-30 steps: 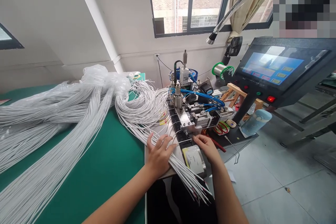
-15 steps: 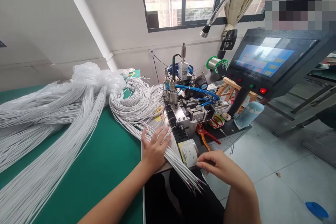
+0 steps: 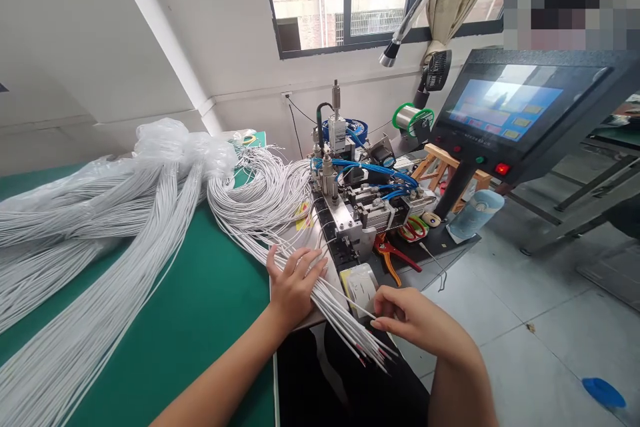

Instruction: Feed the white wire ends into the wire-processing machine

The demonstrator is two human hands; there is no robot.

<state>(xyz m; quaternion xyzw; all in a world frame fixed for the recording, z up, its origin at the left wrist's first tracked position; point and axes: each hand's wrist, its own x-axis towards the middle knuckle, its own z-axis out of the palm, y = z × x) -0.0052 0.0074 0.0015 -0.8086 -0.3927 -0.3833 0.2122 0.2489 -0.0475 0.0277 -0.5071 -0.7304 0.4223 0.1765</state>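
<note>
My left hand (image 3: 294,288) lies over a bundle of white cables (image 3: 345,317), thumb on one side and curved fingers on the other, holding it against the table edge. The loose cable ends fan out past the edge above my lap, some with reddish tips. Off to the right, my right hand (image 3: 407,312) is closed, thumb and forefinger pinching the end of one white cable (image 3: 354,305) drawn apart from the bundle. Right behind these ends sits a white rounded part (image 3: 361,285) at the front of the machine (image 3: 345,213).
Long bundles of white cable (image 3: 100,293) in clear plastic lie across the green table (image 3: 220,320). Orange-red handled pliers (image 3: 393,257), a clear blue container (image 3: 477,213) and a control screen (image 3: 505,110) stand right. A solder-like wire spool (image 3: 413,119) is behind.
My right hand has closed on one cable's end and separated it from the bundle. My left hand stays almost where it was on the cables.
</note>
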